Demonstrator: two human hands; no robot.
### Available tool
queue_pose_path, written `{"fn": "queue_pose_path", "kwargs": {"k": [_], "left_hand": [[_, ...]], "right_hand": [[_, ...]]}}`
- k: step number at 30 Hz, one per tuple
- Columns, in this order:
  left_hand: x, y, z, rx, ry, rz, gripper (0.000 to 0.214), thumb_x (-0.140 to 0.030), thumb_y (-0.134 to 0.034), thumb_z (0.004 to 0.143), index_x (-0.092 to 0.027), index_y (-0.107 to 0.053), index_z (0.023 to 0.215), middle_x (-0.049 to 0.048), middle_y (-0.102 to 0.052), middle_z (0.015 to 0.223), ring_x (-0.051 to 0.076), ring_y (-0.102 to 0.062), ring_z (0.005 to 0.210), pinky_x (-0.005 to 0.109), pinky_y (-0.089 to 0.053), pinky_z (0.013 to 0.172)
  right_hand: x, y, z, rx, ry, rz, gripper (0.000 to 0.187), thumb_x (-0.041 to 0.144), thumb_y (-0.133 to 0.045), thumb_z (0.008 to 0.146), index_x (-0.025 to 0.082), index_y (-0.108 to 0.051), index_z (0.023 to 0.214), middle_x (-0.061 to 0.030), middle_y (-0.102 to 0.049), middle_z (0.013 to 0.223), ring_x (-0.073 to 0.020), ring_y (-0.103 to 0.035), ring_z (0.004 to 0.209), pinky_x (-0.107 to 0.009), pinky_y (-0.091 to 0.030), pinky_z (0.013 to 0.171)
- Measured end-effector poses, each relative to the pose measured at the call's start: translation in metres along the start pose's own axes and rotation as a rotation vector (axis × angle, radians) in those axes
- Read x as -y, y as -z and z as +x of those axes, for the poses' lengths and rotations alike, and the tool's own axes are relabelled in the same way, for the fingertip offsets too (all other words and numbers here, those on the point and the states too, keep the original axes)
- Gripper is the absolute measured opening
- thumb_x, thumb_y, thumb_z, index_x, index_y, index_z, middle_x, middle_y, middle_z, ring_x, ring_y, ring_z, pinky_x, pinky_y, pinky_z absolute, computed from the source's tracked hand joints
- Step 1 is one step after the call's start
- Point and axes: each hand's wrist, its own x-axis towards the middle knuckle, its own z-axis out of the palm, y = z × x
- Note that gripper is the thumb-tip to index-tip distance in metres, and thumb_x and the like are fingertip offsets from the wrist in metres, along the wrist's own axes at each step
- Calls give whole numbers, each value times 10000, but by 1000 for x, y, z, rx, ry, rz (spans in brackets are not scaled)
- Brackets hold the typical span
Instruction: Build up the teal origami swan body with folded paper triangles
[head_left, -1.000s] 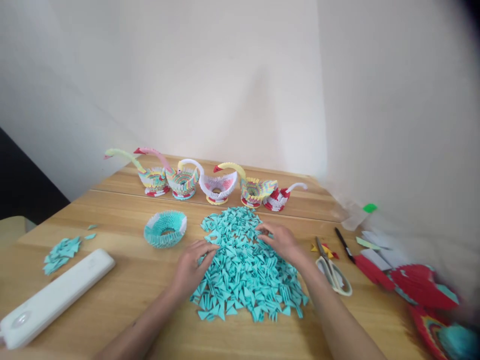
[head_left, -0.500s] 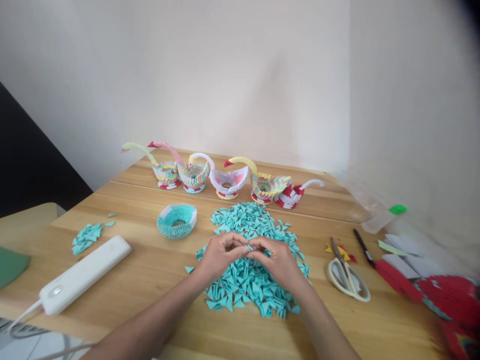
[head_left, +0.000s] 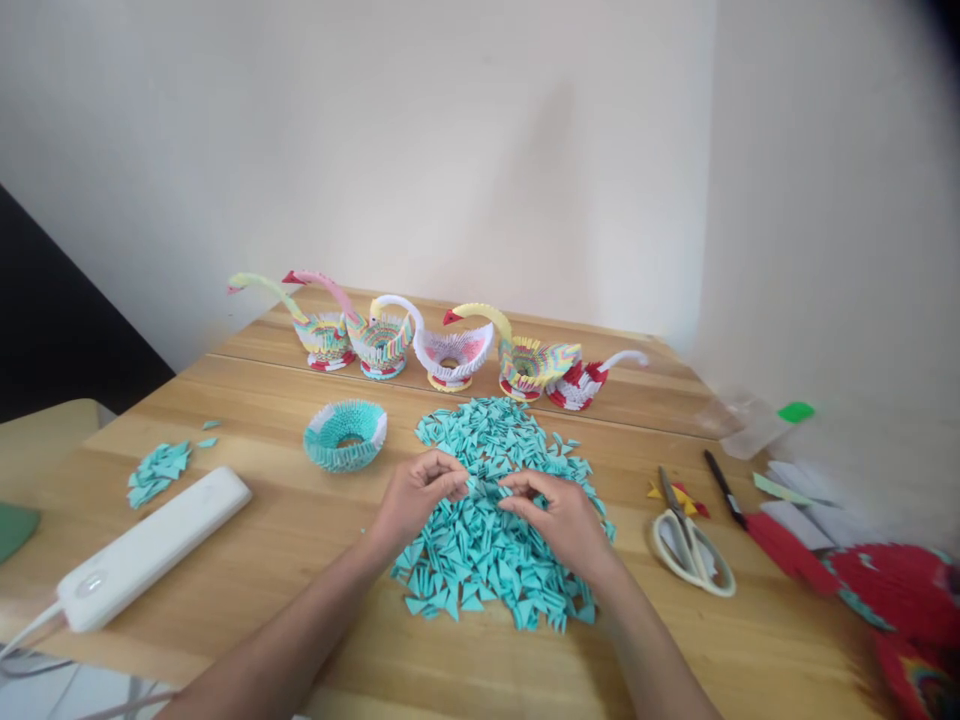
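Note:
Both my hands hover over a heap of small turquoise folded-paper triangles (head_left: 487, 575). Thumb and fingers of my left hand (head_left: 421, 495) pinch a turquoise paper piece (head_left: 471, 483) above the heap's left part. A short gap to the right, my right hand (head_left: 559, 510) is also closed in a pinch, with a bit of turquoise paper (head_left: 504, 490) at its fingertips. Left of the heap stands a round turquoise and white bowl (head_left: 345, 437) built from such folded pieces.
Several paper swans (head_left: 452, 355) line the back of the table. A white power strip (head_left: 154, 550) and a small turquoise pile (head_left: 159, 472) lie left. Scissors (head_left: 691, 545), a black pen (head_left: 724, 487) and red paper pieces (head_left: 892, 590) are on the right.
My hands, which met at the fingertips before, have come apart, the left one moving left. The whole view has shifted slightly.

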Motion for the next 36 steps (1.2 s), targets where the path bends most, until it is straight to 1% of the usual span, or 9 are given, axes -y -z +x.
{"fn": "queue_pose_path", "kwargs": {"k": [11,13,16,18,22,25,28,32,36], "left_hand": [[11,0,0,-27,-74,269,171,-327,-652,751,-158,-644,724,4,-636,661,138,-570,651,236,-430,627],[11,1,0,-35,-96,324,172,-327,-644,762,-161,-643,717,0,-632,654,136,-563,643,233,-423,624],[12,4,2,-42,-128,388,180,-334,-635,782,-165,-643,719,-7,-629,651,133,-556,639,230,-416,632],[14,6,3,-39,-142,424,196,-346,-630,793,-167,-643,716,-11,-625,648,132,-551,636,230,-411,635],[17,9,6,-39,-154,468,212,-350,-616,805,-164,-647,706,-9,-629,645,135,-548,632,229,-402,623],[18,10,6,-43,-172,502,204,-334,-605,811,-167,-662,709,-4,-653,665,144,-570,652,231,-401,628],[20,10,7,-47,-184,538,187,-316,-594,819,-170,-678,737,0,-671,690,147,-585,662,231,-402,624],[24,11,9,-51,-212,574,174,-291,-585,827,-169,-683,753,8,-679,702,148,-591,673,233,-421,645],[25,12,10,-32,-210,571,168,-287,-576,830,-178,-683,760,6,-678,700,149,-589,673,230,-417,630]], "right_hand": [[-8,1,3,-121,-1,-56,186,386,-604,837,220,-642,912,-13,-678,786,-196,-624,742,-306,-484,710],[-6,1,2,-90,15,-78,178,372,-611,838,217,-654,914,-22,-692,823,-200,-635,765,-312,-494,730],[-5,9,7,-13,93,-122,235,362,-644,827,232,-674,1020,-46,-702,1007,-224,-643,926,-340,-488,843],[-9,20,18,-5,145,-164,302,363,-626,848,246,-653,1124,-59,-674,1138,-240,-617,1040,-372,-461,921],[-27,33,60,-42,219,-306,303,286,-533,908,208,-637,1182,-101,-662,1186,-261,-602,1097,-434,-435,964],[-38,23,93,44,296,-383,374,144,-578,845,193,-625,1213,-119,-640,1234,-267,-574,1149,-449,-411,1001],[-38,3,112,163,374,-403,453,56,-611,785,200,-627,1213,-111,-623,1264,-257,-548,1184,-438,-391,1025],[-24,-9,106,240,384,-395,336,46,-601,788,185,-696,1079,-103,-680,1150,-250,-588,1110,-405,-418,980],[-8,-1,81,291,323,-261,229,135,-599,827,212,-716,1009,-66,-717,1019,-228,-639,978,-365,-457,898]]}}
